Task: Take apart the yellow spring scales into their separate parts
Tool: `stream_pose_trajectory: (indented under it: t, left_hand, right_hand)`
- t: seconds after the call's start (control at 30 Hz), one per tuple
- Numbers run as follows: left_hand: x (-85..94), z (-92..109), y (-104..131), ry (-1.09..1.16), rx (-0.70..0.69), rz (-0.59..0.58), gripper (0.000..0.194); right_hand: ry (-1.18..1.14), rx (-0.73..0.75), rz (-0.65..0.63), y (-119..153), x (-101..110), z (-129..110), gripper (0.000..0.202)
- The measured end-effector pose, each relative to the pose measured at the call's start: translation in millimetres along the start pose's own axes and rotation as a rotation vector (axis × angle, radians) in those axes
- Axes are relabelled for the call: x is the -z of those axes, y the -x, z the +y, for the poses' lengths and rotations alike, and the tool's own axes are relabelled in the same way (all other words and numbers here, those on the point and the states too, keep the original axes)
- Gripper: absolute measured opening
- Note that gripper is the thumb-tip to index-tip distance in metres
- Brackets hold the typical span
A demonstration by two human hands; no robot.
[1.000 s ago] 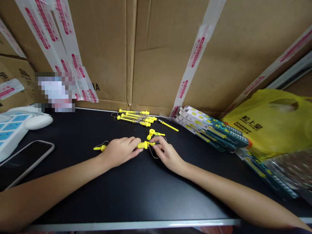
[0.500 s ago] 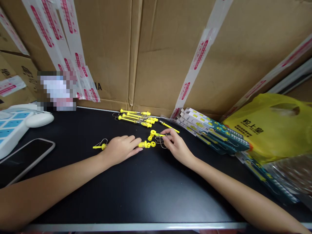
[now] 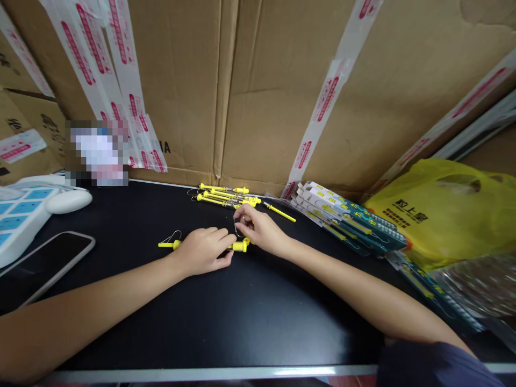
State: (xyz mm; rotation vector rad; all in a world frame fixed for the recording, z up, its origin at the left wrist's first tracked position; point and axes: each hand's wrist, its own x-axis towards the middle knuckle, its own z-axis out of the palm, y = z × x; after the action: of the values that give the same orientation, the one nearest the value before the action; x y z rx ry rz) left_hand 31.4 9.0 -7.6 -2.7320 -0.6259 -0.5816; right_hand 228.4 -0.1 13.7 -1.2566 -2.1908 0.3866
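Observation:
My left hand [image 3: 205,250] is closed around a yellow plastic rod [image 3: 241,246] lying level just over the black table. The rod's thick end shows past my fingertips; its thin end, with a bent wire, sticks out on the wrist side. Close by, my right hand [image 3: 260,230] pinches a thin bent metal wire [image 3: 236,228] between thumb and fingers. One end of the wire hangs near the rod's thick end; whether they touch I cannot tell. Small yellow rings beside the rod are mostly hidden by my right hand.
Several similar yellow rods with wires [image 3: 220,196] lie behind my hands, beside a single thin yellow stick [image 3: 281,212]. Printed packages [image 3: 350,217] and a yellow plastic bag [image 3: 435,209] are at right. A phone [image 3: 44,269] and a white power strip [image 3: 20,226] lie left. Cardboard boxes [image 3: 181,97] stand behind.
My right hand has moved left, close to my left hand, carrying a bent wire. It now covers most of the small yellow rings. My left hand keeps its hold on the rod.

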Motion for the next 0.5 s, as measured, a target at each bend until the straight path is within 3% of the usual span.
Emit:
stream_pose_trajectory:
  t: [0.2, 0.37, 0.5]
  left_hand:
    - [-1.4, -1.6, 1.8, 0.039, -0.024, 0.030, 0.016]
    - [-2.7, -2.4, 2.5, 0.022, -0.018, 0.026, 0.016]
    - [-2.1, -2.7, 1.7, 0.021, -0.019, 0.022, 0.016]
  right_hand:
    - [0.287, 0.006, -0.076, -19.6, -15.5, 4.8, 0.019]
    - [0.551, 0.078, -0.038, -18.8, -13.1, 8.0, 0.016]
    - [0.627, 0.119, -0.066, -21.6, -11.7, 12.0, 0.017]
